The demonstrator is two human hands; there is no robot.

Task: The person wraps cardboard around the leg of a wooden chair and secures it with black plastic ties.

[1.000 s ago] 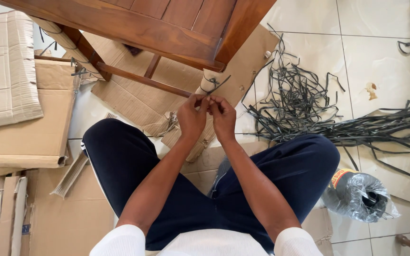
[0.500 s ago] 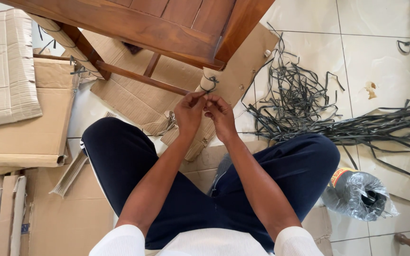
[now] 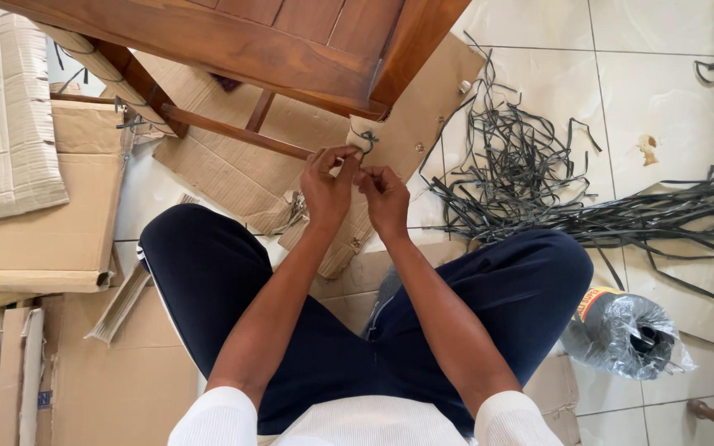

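Left grip: the left hand (image 3: 326, 186) is pinched on the dark plastic strap (image 3: 365, 140), fingertips meeting at the cardboard-wrapped chair leg (image 3: 363, 135).
Right grip: the right hand (image 3: 385, 196) is clenched with its fingertips right beside the left hand's, just below the strap's knot; whether it holds a strap end cannot be told.
Strap: wound around the wrapped leg just under the seat corner, with a short curl of loose end sticking out at the leg's right side.
Chair leg: wrapped in pale corrugated cardboard, touching both hands, joined to a thin wooden rung (image 3: 233, 132) that runs up and left.
Chair: a brown wooden chair (image 3: 291, 41) fills the top of the view; its far leg (image 3: 105, 62) at upper left is also wrapped and tied.
Legs: the person sits on the floor in dark blue trousers (image 3: 208, 272), knees spread to either side of the arms.
Floor: pale tiled floor (image 3: 671, 99), with flattened cardboard sheets (image 3: 51, 215) on the left and under the chair.
Right side: a tangled heap of cut dark straps (image 3: 539, 182) lies near the right knee; a roll of strap in clear plastic wrap (image 3: 630, 330) sits beside the right thigh.
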